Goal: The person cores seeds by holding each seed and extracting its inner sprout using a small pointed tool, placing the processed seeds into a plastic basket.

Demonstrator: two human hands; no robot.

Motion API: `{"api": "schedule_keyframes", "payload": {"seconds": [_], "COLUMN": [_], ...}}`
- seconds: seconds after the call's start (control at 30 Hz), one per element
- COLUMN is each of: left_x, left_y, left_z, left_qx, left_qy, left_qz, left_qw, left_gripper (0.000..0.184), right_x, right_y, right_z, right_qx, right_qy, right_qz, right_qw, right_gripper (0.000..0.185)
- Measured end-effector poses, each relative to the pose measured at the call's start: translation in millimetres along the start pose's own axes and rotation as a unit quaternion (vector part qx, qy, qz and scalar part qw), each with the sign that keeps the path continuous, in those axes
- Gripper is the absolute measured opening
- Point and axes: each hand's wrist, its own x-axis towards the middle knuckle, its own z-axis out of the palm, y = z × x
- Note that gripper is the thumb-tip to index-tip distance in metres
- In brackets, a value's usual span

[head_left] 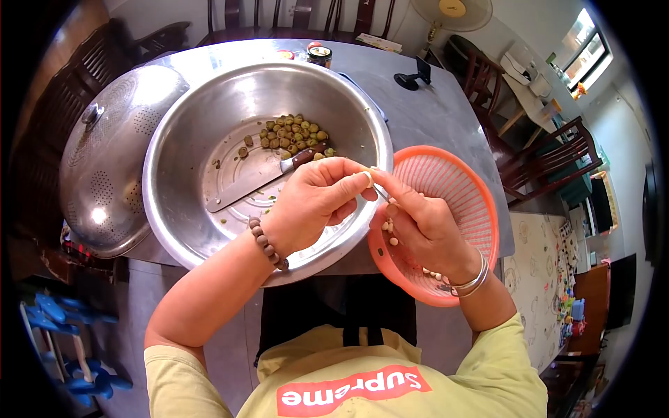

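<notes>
My left hand (pixel 313 202), with a beaded bracelet at the wrist, pinches a small pale piece (pixel 367 180) above the right rim of a big steel basin (pixel 174 209). Against that piece my right hand (pixel 425 223) is closed round a thin metal tool (pixel 380 192), mostly hidden by the fingers. Several round green-brown fruits (pixel 289 134) lie in the basin, beside a knife (pixel 258 184) with a brown handle. Below my right hand, a pink plastic basket (pixel 442 161) holds several small pale pieces (pixel 394 241).
A perforated steel lid (pixel 104 160) leans left of the basin. At the back of the grey table (pixel 432 111) are a jar (pixel 319 56) and a black stand (pixel 406 81). Wooden chairs (pixel 550 160) surround the table, and a fan (pixel 451 10) stands behind.
</notes>
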Motion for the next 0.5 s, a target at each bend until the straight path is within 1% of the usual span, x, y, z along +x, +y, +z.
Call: {"api": "schedule_keyframes", "payload": {"seconds": [0.03,0.1,0.2,0.27,0.4,0.43,0.5], "left_x": [0.1,0.3,-0.4,-2.0,-3.0,-2.6,-1.8], "left_y": [0.4,0.7,2.0,3.5,3.5,2.2,-0.3], "left_z": [0.3,1.6,3.6,4.8,3.0,2.4,1.5], "left_qx": [0.019,0.037,0.075,0.145,0.186,0.202,0.217], "left_qy": [0.005,0.011,0.021,0.030,0.024,0.021,0.017], "left_qz": [0.006,0.012,0.038,0.057,0.054,0.067,0.079], "left_qw": [1.000,0.999,0.996,0.987,0.981,0.977,0.973], "left_gripper": [0.013,0.012,0.012,0.012,0.012,0.012,0.012], "right_x": [-0.7,-2.4,-1.5,-0.9,-1.8,-1.8,-2.7], "right_y": [0.3,1.9,4.2,5.2,4.5,5.3,8.5], "right_z": [1.6,6.2,8.8,7.0,3.5,3.7,4.3], "right_qx": [0.000,0.032,0.030,0.021,0.002,0.001,-0.028], "right_qy": [0.000,0.031,0.043,0.033,0.007,0.007,0.023], "right_qz": [0.000,0.005,-0.006,-0.008,0.004,0.004,-0.018], "right_qw": [1.000,0.999,0.999,0.999,1.000,1.000,0.999], "right_gripper": [0.049,0.048,0.048,0.046,0.042,0.042,0.040]}}
